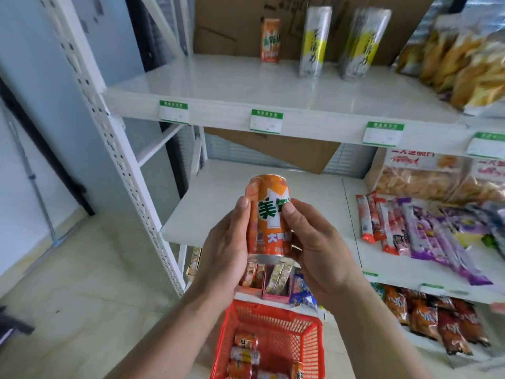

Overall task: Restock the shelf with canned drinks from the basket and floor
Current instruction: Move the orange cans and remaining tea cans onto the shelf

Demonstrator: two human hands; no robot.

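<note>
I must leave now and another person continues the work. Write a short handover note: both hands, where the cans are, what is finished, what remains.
Left hand and right hand together hold one orange can upright, in front of the middle shelf.
Done: one orange can on the top shelf stands beside two tall silver cans.
Left: place the held can on a shelf, then empty the red basket below, where several cans in the basket lie on their sides. Cans on the floor are not in view.
</note>
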